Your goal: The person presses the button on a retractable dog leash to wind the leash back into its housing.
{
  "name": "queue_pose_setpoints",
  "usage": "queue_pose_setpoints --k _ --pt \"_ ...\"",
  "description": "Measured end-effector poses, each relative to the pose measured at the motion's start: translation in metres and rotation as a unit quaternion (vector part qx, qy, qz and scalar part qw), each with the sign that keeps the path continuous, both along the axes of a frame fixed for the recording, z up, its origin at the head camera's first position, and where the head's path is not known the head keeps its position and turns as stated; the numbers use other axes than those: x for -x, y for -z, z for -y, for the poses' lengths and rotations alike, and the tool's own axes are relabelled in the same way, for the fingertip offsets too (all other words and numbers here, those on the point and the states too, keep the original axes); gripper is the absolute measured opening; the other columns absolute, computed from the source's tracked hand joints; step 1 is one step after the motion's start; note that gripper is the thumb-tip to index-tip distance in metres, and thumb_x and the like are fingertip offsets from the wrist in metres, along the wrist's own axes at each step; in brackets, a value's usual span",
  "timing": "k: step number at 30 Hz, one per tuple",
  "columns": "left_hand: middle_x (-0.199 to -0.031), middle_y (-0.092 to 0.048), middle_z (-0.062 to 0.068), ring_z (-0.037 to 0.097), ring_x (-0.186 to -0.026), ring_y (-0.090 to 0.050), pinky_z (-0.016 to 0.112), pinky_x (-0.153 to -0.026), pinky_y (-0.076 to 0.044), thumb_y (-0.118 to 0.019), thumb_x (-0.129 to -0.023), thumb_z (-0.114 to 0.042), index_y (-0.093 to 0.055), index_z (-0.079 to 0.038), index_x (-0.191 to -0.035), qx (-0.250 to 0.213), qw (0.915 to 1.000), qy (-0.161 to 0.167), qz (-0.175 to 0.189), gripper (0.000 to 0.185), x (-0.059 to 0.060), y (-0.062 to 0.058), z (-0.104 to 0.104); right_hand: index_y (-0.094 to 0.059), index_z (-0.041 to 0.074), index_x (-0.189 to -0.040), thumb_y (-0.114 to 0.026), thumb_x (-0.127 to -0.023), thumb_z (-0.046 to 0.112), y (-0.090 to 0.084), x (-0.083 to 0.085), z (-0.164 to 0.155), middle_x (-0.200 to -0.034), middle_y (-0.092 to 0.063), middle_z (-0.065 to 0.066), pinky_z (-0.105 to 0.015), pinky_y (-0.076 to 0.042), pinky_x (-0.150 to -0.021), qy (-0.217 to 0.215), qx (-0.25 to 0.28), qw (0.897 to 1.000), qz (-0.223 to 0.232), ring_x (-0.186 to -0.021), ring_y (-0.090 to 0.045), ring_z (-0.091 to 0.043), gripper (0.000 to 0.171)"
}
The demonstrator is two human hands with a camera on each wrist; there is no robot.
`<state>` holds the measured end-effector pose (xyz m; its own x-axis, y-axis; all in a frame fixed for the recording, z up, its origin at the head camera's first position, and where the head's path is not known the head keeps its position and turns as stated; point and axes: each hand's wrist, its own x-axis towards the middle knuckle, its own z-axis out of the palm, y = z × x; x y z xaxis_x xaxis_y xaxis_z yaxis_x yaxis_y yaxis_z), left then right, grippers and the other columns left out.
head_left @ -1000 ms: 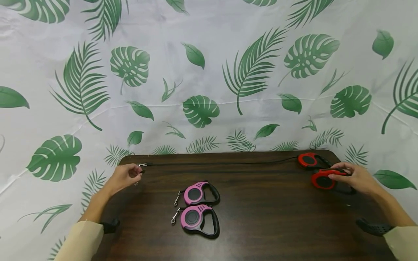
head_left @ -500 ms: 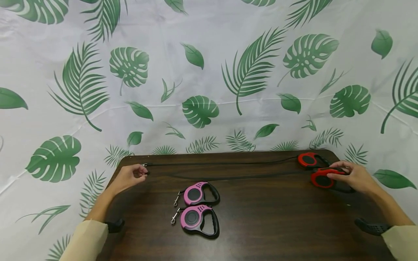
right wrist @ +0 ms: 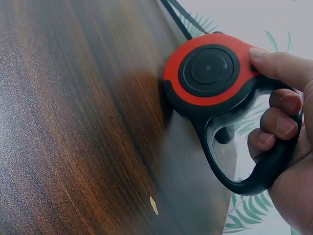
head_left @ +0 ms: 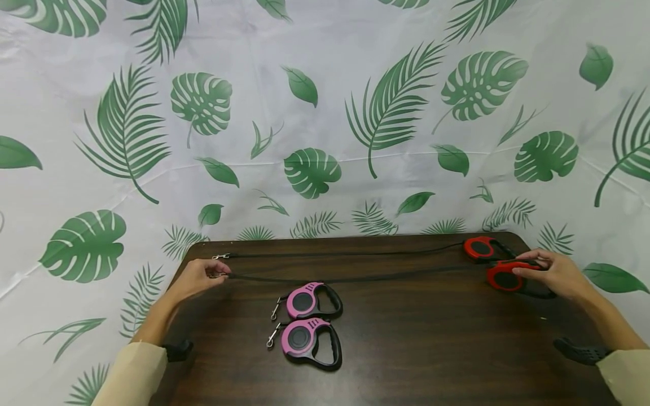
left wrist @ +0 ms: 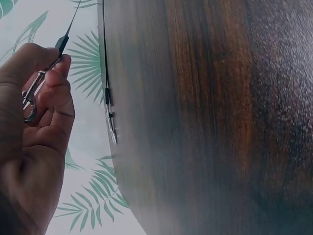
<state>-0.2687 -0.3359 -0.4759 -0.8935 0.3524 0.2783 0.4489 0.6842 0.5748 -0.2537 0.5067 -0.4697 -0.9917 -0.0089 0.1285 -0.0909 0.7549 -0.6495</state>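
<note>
On the dark wooden table (head_left: pixel 406 338), your right hand (head_left: pixel 550 275) grips the red leash reel (head_left: pixel 508 277) by its handle near the right edge, anchoring it — so its black tape (head_left: pixel 355 277) runs taut leftward to the metal clip (left wrist: pixel 30 100) pinched in your left hand (head_left: pixel 195 279).

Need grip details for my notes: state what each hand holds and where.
Left hand pinches the metal clip ending the black cord. Right hand grips the red-and-black retractable leash by its black loop handle.
</note>
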Motion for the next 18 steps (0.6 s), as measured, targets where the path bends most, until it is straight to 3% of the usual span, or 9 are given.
queue_pose_setpoints --k 7,11,18 --pt "-0.087 -0.077 0.007 0.003 -0.07 -0.058 0.021 -0.062 -0.05 -0.077 -0.09 0.006 -0.081 -0.001 -0.101 -0.041 0.9985 0.028 0.024 0.014 -0.0015 0.0026 0.0034 -0.068 0.015 -0.115 -0.084 -0.093 0.035 -0.0021 -0.0022 -0.0006 -0.071 -0.056 0.006 -0.035 -0.03 -0.05 0.001 0.005 1.0 0.004 -0.062 -0.04 -0.011 0.033" --pt "-0.098 -0.079 0.016 0.003 -0.076 -0.063 0.02 -0.066 -0.054 -0.076 -0.093 0.003 -0.08 0.003 -0.107 -0.07 0.9949 0.042 0.058 0.014 -0.0036 0.0 0.0036 -0.068 0.014 -0.115 -0.084 -0.093 0.034 -0.0016 -0.0031 -0.0009 -0.07 -0.056 0.006 -0.036 -0.029 -0.049 -0.002 0.006 1.0 0.001 -0.061 -0.039 -0.011 0.034" --pt "-0.107 -0.079 0.022 0.007 -0.087 -0.07 0.021 -0.071 -0.056 -0.075 -0.096 0.0 -0.079 0.005 -0.115 -0.089 0.991 0.045 0.089 0.02 -0.0054 -0.0035 0.0052 -0.069 0.023 -0.115 -0.083 -0.094 0.036 -0.0036 -0.0014 -0.0037 -0.075 -0.062 0.008 -0.035 -0.03 -0.053 0.005 0.013 1.0 0.009 -0.066 -0.041 -0.01 0.028"
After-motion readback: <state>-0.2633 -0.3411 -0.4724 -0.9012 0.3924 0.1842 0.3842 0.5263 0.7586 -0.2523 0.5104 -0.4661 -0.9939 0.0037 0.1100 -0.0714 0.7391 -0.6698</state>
